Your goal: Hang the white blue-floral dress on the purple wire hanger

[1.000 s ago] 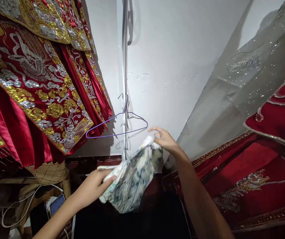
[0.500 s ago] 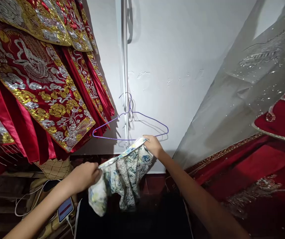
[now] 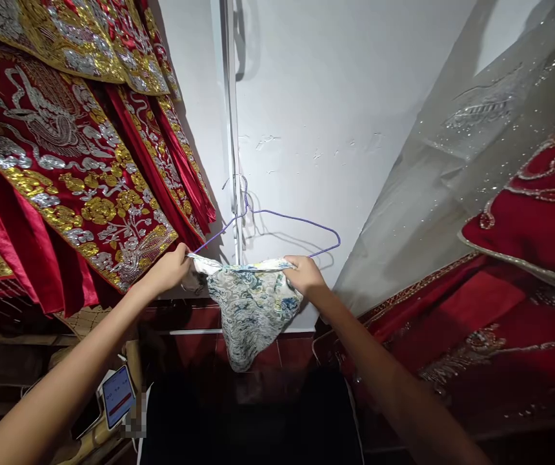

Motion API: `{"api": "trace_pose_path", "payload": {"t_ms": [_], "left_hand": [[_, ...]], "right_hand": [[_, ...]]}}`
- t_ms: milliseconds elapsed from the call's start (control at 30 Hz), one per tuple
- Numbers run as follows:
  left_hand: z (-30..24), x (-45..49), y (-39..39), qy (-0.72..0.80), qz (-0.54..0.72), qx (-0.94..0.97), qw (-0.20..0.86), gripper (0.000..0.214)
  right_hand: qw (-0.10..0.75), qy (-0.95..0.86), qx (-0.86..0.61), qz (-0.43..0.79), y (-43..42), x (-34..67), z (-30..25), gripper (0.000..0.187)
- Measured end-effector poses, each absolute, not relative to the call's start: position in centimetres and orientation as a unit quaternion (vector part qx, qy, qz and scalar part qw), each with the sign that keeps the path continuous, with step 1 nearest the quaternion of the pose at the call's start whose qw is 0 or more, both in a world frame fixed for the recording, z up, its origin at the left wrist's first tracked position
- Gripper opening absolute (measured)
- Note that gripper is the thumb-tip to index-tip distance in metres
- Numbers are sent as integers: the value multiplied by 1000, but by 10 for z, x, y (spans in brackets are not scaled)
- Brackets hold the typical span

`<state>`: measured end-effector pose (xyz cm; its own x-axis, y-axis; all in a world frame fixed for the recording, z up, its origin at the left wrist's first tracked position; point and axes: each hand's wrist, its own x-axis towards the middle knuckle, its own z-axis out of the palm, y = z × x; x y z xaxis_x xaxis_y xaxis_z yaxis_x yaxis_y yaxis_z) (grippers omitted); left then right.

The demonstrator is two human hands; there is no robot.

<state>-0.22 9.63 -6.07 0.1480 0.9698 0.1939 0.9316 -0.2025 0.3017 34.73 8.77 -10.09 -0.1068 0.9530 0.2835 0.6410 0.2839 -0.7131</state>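
A small white garment [image 3: 253, 303] with a blue, green and yellow pattern is stretched by its top edge between my hands. Its exact kind is unclear. My left hand [image 3: 173, 266] is closed on its left corner, right at the left end of a purple wire hanger [image 3: 301, 219]. My right hand [image 3: 304, 274] pinches the top edge on the other side, just below the hanger's right arm. The hanger's hook is up by a white metal pole [image 3: 233, 129]. Cloth and hands hide most of the hanger's lower bar, so whether they grip it too is unclear.
Red embroidered garments with gold and silver [image 3: 79, 161] hang on the left. A sheer sequinned cloth [image 3: 432, 161] and red beaded fabric [image 3: 524, 219] fill the right. At lower left, a lit phone [image 3: 117, 395] lies on a bamboo seat. Behind the pole is a white wall [image 3: 306, 97].
My left hand has risen with its corner of the garment to the hanger's left end. The top edge is now nearly level and the cloth hangs more spread. The hanger has tilted.
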Motion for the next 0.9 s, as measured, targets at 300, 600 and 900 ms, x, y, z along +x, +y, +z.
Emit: {"api": "trace_pose_path", "payload": {"t_ms": [300, 600, 900], "left_hand": [[-36, 26, 95, 461, 331, 821, 57, 37], [-39, 11, 102, 460, 318, 829, -26, 32], [-40, 14, 99, 535, 338, 773, 51, 33]], "right_hand": [[400, -708, -480, 330, 75, 331, -99, 17], [619, -566, -526, 142, 75, 370, -73, 81], [352, -675, -446, 471, 68, 410, -37, 27]]}}
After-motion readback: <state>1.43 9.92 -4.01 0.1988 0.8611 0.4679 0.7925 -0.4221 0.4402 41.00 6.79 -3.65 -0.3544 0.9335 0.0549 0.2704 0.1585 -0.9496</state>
